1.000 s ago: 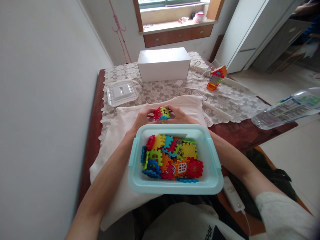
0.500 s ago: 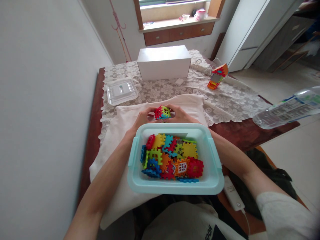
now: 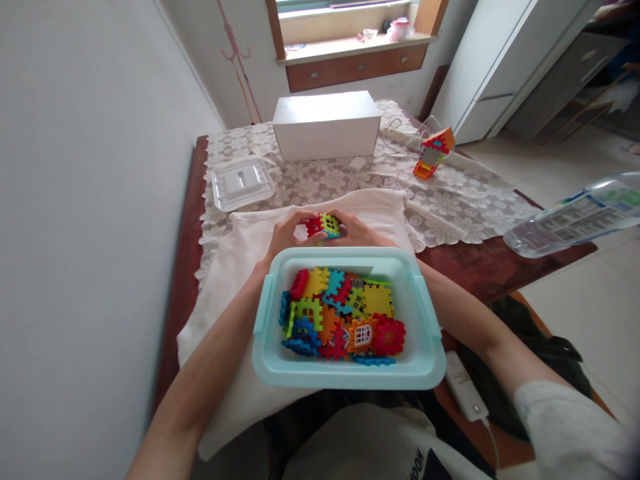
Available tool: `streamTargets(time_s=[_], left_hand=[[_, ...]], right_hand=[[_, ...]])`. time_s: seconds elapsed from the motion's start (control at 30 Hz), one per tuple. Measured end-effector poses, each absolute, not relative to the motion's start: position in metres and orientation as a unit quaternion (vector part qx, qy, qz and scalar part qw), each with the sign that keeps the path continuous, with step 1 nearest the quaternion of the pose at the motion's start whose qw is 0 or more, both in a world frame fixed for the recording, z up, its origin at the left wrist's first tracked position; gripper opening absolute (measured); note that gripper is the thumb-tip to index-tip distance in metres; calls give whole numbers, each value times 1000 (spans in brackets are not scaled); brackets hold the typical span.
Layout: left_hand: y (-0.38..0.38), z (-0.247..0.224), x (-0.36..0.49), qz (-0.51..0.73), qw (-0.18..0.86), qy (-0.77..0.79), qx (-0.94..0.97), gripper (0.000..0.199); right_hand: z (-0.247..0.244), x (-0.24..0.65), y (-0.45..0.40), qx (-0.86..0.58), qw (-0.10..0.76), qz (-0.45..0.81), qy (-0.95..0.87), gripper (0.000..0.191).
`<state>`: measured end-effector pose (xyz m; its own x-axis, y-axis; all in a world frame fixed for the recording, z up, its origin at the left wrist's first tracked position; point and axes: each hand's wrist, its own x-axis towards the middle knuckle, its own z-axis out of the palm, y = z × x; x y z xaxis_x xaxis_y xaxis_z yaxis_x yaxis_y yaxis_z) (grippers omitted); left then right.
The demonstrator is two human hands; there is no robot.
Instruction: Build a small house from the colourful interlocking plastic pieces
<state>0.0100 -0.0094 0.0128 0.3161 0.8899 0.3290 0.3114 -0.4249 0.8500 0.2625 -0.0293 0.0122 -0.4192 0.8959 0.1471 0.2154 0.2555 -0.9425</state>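
Between my two hands is a small cube-like block [image 3: 325,225] made of interlocking plastic panels, with red, lime green and blue sides. My left hand [image 3: 289,233] grips its red side, thumb along the lower edge. My right hand [image 3: 353,231] holds the green window-patterned side. The lower parts of both hands are hidden behind the rim of a pale turquoise tub [image 3: 270,363]. Inside the tub lie several loose building panels [image 3: 377,300] in red, yellow, orange, green and blue.
A white box [image 3: 327,137] stands at the back of the table, with a clear lid [image 3: 243,183] to its left. An assembled toy house [image 3: 433,153] stands at the back right. A large plastic bottle [image 3: 570,217] juts in from the right. A power strip [image 3: 465,387] lies below.
The block has turned slightly in my hands, and my left thumb now shows across its lower front. The rest of the scene is the same.
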Motion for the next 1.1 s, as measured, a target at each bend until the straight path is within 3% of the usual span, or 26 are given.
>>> streamTargets(time_s=[0.57,1.1], left_hand=[[3,-7,5,464,321,349,748,61],[8,-6,-1,455,269,305,792,52]], right_hand=[[1,255,-19,-371,381,450,-717,53],[12,255,-29,-386,370,437,-724,60]])
